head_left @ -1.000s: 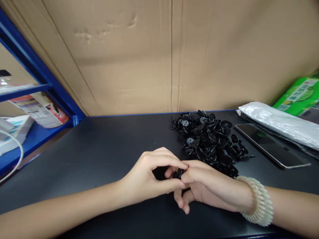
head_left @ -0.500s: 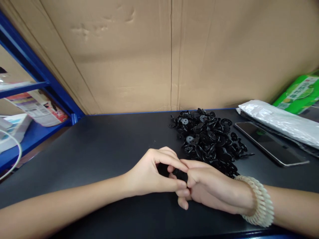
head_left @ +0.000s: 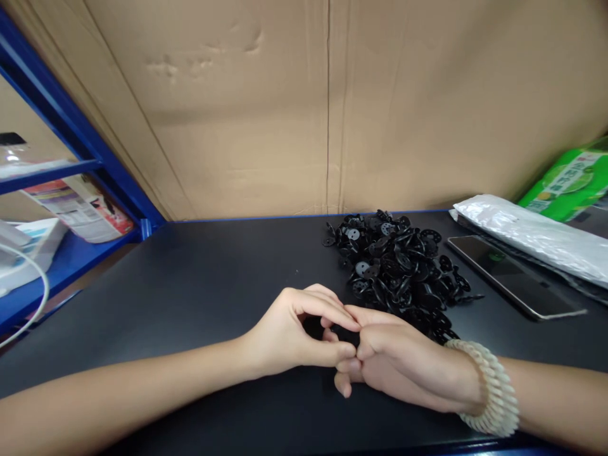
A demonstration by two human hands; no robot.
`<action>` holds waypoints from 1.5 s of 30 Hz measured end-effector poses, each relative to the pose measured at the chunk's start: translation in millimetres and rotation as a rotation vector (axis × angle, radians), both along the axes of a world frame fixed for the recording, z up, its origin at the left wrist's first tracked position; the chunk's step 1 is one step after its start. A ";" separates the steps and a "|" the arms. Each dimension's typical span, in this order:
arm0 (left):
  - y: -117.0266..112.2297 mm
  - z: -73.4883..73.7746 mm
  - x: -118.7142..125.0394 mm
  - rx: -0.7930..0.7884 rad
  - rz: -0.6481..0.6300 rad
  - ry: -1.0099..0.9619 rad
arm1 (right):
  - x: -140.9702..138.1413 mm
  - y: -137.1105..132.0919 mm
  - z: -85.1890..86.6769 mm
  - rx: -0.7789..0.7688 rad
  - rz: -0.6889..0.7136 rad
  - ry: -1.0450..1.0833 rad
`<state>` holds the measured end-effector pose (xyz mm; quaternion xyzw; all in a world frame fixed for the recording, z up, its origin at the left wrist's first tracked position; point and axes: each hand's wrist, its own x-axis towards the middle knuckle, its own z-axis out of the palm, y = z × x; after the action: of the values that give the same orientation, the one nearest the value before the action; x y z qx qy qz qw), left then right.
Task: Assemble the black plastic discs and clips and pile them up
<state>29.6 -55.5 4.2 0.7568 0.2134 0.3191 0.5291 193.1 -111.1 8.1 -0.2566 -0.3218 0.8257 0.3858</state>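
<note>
Between my two hands is a small black plastic part (head_left: 346, 334), mostly covered by fingers. My left hand (head_left: 304, 329) pinches it from the left with thumb and fingertips. From the right, my right hand (head_left: 399, 354) closes on the same part, its thumb against it and its fingers curled beneath. The hands touch each other just above the dark table (head_left: 228, 278). Right behind them lies a heap of black round plastic pieces with small holes (head_left: 399, 266), some showing a greyish sheen. A pale coiled band (head_left: 494, 389) circles my right wrist.
To the right of the heap lie a phone (head_left: 515, 278), a silvery-white plastic bag (head_left: 532, 237) and a green package (head_left: 570, 180). Cardboard (head_left: 237, 114) stands along the back edge. At the left, a blue shelf frame (head_left: 123, 196) holds packages and a white cable (head_left: 45, 285).
Both hands stay together on the black part with only slight finger shifts. The part is now more covered by the fingers. The whole view has moved a little.
</note>
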 end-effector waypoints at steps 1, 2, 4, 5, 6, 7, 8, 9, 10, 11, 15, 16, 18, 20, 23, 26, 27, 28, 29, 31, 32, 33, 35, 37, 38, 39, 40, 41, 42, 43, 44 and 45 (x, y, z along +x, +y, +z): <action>-0.8 -0.7 -0.2 0.004 0.014 0.004 | -0.4 0.1 0.5 0.011 -0.004 -0.008; -1.6 -1.3 -0.4 0.007 0.029 0.007 | -0.7 0.2 0.9 0.021 -0.008 -0.012; -3.1 -1.9 -1.0 0.007 0.053 0.012 | -1.5 0.4 1.7 0.030 -0.017 -0.014; -3.9 -1.8 -1.2 0.001 0.064 0.013 | -1.9 0.4 2.0 0.027 -0.017 -0.012; -4.5 -1.5 -1.3 -0.004 0.074 0.016 | -2.4 0.2 2.3 0.025 -0.019 -0.011; -5.2 -1.0 -1.1 -0.004 0.081 0.021 | -2.9 -0.1 2.6 0.025 -0.020 -0.009; -5.7 -0.3 -0.8 0.001 0.089 0.027 | -3.4 -0.7 2.7 0.024 -0.017 -0.007; -6.1 0.6 -0.3 -0.004 0.110 0.029 | -3.9 -1.3 2.8 0.029 -0.017 -0.006; -6.4 1.7 0.3 -0.027 0.140 0.028 | -4.4 -2.1 2.8 0.038 -0.024 -0.008; -6.6 2.8 1.0 -0.065 0.178 0.022 | -4.7 -2.9 2.6 0.048 -0.037 -0.012; -5.6 6.3 2.2 -0.228 0.253 -0.032 | -3.7 -4.3 1.9 0.066 -0.064 -0.012; -5.2 6.6 2.0 -0.236 0.245 -0.041 | -3.0 -4.0 1.7 0.061 -0.059 -0.009; -4.5 6.6 1.1 -0.251 0.242 -0.059 | -1.8 -3.1 1.5 0.058 -0.050 -0.003; -4.2 6.6 0.3 -0.281 0.274 -0.091 | -1.3 -2.4 1.2 0.061 -0.054 -0.004; -4.6 7.5 -0.4 -0.383 0.319 -0.162 | -2.3 -2.4 1.1 0.099 -0.061 -0.019; -5.5 9.4 -1.3 -0.496 0.306 -0.187 | -3.8 -2.8 1.2 0.136 -0.052 -0.052; -5.6 10.1 -2.0 -0.500 0.299 -0.177 | -4.2 -2.8 0.9 0.135 -0.052 -0.050; -5.4 10.9 -3.0 -0.470 0.297 -0.159 | -4.5 -2.7 0.4 0.130 -0.054 -0.043; -4.9 11.9 -4.2 -0.406 0.293 -0.132 | -4.9 -2.4 -0.6 0.124 -0.058 -0.035; -2.3 15.5 -7.0 -0.212 0.266 -0.063 | -5.8 -1.5 -3.7 0.107 -0.058 -0.022; 0.2 18.4 -8.3 -0.100 0.246 -0.032 | -6.4 -0.9 -5.8 0.099 -0.054 -0.013; 3.8 22.0 -9.2 0.007 0.233 -0.011 | -7.0 -0.2 -8.2 0.092 -0.048 -0.003; 15.4 30.9 -9.3 0.181 0.264 0.005 | -7.6 1.2 -13.0 0.077 -0.024 0.023; 34.1 40.1 -5.6 0.332 0.365 0.027 | -7.2 2.6 -17.0 0.097 0.017 0.031; 46.2 44.1 -2.2 0.405 0.414 0.053 | -6.6 3.1 -18.3 0.121 0.042 0.018; 59.8 47.2 2.3 0.497 0.444 0.102 | -5.7 3.5 -19.3 0.150 0.063 -0.002; 74.6 49.5 7.9 0.536 0.441 0.127 | -4.8 3.8 -20.1 0.182 0.083 -0.025; 90.1 51.0 14.3 0.561 0.419 0.151 | -3.9 4.1 -20.8 0.205 0.094 -0.048; 105.6 51.8 21.4 0.588 0.383 0.184 | -3.1 4.5 -21.4 0.222 0.101 -0.068; 120.7 52.2 28.9 0.616 0.349 0.217 | -2.4 5.1 -22.2 0.230 0.108 -0.079; 134.7 52.3 36.5 0.646 0.317 0.250 | -1.9 5.8 -23.1 0.235 0.112 -0.080; 147.4 52.4 44.1 0.676 0.282 0.282 | -1.5 6.7 -24.1 0.243 0.119 -0.080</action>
<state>73.7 91.9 56.5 0.8880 0.2689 0.3338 0.1664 191.6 -104.4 -16.0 -0.2212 -0.4492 0.7911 0.3514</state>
